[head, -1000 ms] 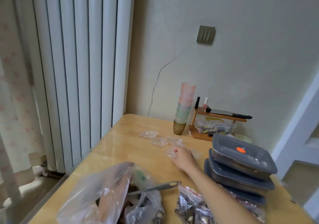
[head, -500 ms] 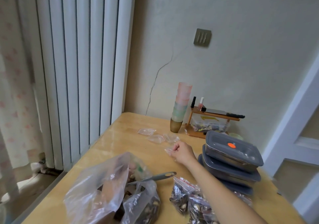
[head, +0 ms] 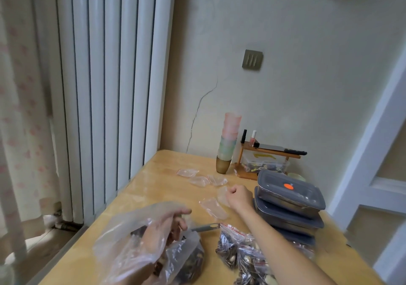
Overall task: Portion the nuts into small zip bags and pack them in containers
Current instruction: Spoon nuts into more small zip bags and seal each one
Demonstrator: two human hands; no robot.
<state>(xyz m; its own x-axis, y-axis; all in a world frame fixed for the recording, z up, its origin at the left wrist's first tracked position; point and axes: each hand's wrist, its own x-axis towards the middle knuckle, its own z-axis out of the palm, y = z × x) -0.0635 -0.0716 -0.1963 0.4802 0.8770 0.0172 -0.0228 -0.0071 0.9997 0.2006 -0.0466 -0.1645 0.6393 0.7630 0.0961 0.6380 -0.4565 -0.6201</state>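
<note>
My right hand (head: 239,197) is curled into a fist and pinches a small empty zip bag (head: 222,193) just left of the stacked grey lidded containers (head: 290,199). Another empty zip bag (head: 213,206) lies beside it, and three more (head: 198,180) lie farther back. My left hand (head: 162,234), in a loose clear plastic glove, hovers over the open bag of nuts (head: 189,260). Its fingers curl next to the grey scoop handle (head: 206,227); whether they grip it is unclear. Filled zip bags of nuts (head: 239,249) lie under my right forearm.
The wooden table (head: 153,188) stands in a corner, with a white radiator (head: 109,87) along its left edge. At the back stand a stack of plastic cups (head: 228,144) and a small wooden rack (head: 263,157) holding bottles. A white door frame (head: 373,153) is at the right.
My right hand has drawn back toward me with a small zip bag. My gloved left hand has risen into view over the nut bag.
</note>
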